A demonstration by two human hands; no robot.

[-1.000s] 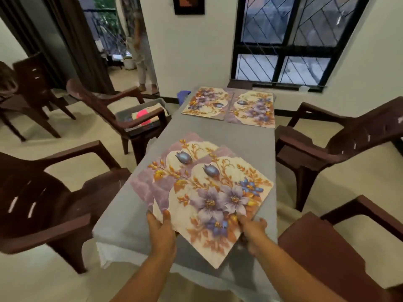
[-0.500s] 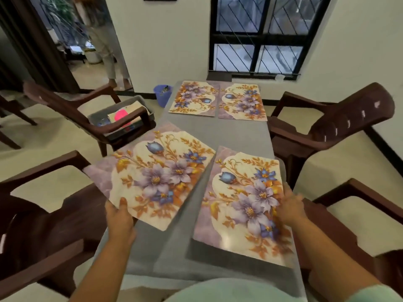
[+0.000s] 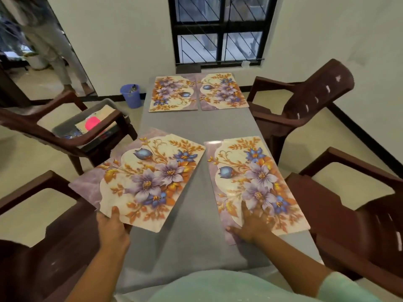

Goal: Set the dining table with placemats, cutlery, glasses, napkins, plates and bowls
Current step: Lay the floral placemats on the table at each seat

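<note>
Grey-clothed dining table [image 3: 196,127] under a barred window [image 3: 220,31], ringed by brown plastic chairs [image 3: 305,101]; grey bin of supplies [image 3: 91,125] on the far-left chair seat. Two floral placemats [image 3: 197,92] laid side by side at the far end, edges almost touching. Near-right placemat [image 3: 253,182] flat on the cloth, pressed by the right hand [image 3: 253,225], palm down with fingers spread, not pinching. Near-left placemat [image 3: 141,177] pinched at its near edge by the left hand [image 3: 111,229], thumb on top; skewed to the table, far-left corner overhanging the table edge. Step in hand, by judgement: seating the near-left mat. Rotate until its long edges run parallel to the right mat. Slide inward until no corner overhangs. Leave a narrow gap between the pair, matching the far pair. Lower flat, then release the pinch. Keep the right palm down while adjusting, to stop the cloth creeping. Cutlery, glasses, napkins, plates and bowls not yet on the table.
</note>
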